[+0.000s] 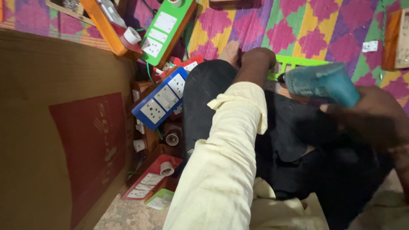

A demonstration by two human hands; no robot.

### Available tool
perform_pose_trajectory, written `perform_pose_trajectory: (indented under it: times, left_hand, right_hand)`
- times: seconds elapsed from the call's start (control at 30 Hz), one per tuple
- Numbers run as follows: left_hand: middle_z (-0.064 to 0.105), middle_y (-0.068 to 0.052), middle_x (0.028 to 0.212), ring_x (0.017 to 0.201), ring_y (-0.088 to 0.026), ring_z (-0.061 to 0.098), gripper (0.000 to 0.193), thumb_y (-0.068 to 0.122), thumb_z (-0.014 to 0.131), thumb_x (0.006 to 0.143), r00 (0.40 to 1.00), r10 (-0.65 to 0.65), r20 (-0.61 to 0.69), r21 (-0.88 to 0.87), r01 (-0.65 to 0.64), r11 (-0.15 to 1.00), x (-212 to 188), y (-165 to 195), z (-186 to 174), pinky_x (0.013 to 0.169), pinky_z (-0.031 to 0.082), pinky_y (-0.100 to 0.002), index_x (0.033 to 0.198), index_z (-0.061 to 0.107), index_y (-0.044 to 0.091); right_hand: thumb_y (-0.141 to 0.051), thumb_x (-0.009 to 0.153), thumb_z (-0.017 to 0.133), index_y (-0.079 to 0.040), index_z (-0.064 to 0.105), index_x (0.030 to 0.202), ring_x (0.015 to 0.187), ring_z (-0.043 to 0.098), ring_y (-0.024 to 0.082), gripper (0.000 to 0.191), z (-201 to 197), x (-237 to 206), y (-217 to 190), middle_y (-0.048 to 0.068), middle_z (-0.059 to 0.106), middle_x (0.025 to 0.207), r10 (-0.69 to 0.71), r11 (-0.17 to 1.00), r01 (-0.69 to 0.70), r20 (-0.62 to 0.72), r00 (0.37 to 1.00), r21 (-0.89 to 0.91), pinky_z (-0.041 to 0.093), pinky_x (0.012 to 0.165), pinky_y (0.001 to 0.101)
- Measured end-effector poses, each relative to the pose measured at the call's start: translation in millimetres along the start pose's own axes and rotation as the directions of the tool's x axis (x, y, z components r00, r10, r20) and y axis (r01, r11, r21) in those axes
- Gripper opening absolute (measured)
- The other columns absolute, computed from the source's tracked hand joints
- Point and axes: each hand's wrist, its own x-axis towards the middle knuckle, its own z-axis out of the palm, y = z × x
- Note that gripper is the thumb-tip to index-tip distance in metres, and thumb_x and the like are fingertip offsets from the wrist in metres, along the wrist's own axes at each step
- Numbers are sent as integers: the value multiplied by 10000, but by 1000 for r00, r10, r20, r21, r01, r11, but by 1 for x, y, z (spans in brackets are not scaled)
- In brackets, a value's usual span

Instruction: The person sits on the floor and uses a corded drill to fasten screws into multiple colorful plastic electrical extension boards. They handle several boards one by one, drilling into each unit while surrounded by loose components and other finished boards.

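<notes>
The right hand [375,115] was seen at the right of the view, blurred, clenched around the grip of a teal power drill [320,84], whose body pointed left toward a bright green board [298,64]. The drill's front end was held just beside that board, above the dark trousers [294,123] of the person's lap; whether the tip touched the board could not be told.

The left hand [257,59] was extended past a rolled cream sleeve [226,162], its fingers curled over the near end of the green board, which was pressed against the knee. How firmly the board was gripped could not be made out, since the fingers were turned away from the camera.

Beside the left knee a blue switchboard [162,102] with white sockets was propped at a slant. Behind it a red switchboard [187,64] was partly hidden, and further up a green switchboard [164,30] and an orange switchboard [106,25] were laid on a patterned mat [315,30] of pink, yellow and green. Lower down, another red board [149,179] with a white lamp holder [166,169] was found on the floor. A large brown cardboard box [55,140] with a red printed panel filled the left side of the view.
</notes>
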Motion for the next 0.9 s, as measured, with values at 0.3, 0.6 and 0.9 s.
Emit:
perform_pose_trajectory:
  times: [0.3,0.6,0.9]
  left_hand:
    - [662,-96,1387,1257,-325,660,394,279,679,891,997,37,-73,-26,-39,999,4,7,3,975,545,-524,1271,730,189]
    - [635,-84,1424,1276,-306,646,371,244,630,943,987,71,-147,-31,-76,997,6,13,10,920,565,-540,1300,713,183]
    - [670,-79,1391,1225,-308,690,369,227,662,927,996,38,-76,-36,-41,999,0,13,4,897,578,-531,1288,725,185]
  right_hand:
    - [-466,811,798,-26,691,986,582,684,303,486,-8,-14,-17,169,667,711,-31,999,29,-94,995,-23,528,588,433]
    - [-453,829,825,22,734,970,525,677,274,504,-2,8,10,156,655,695,89,996,-92,-154,984,-12,548,547,414]
    - [-359,976,798,64,664,1083,515,634,306,456,12,63,99,220,649,668,-56,959,78,-89,994,271,522,537,423]
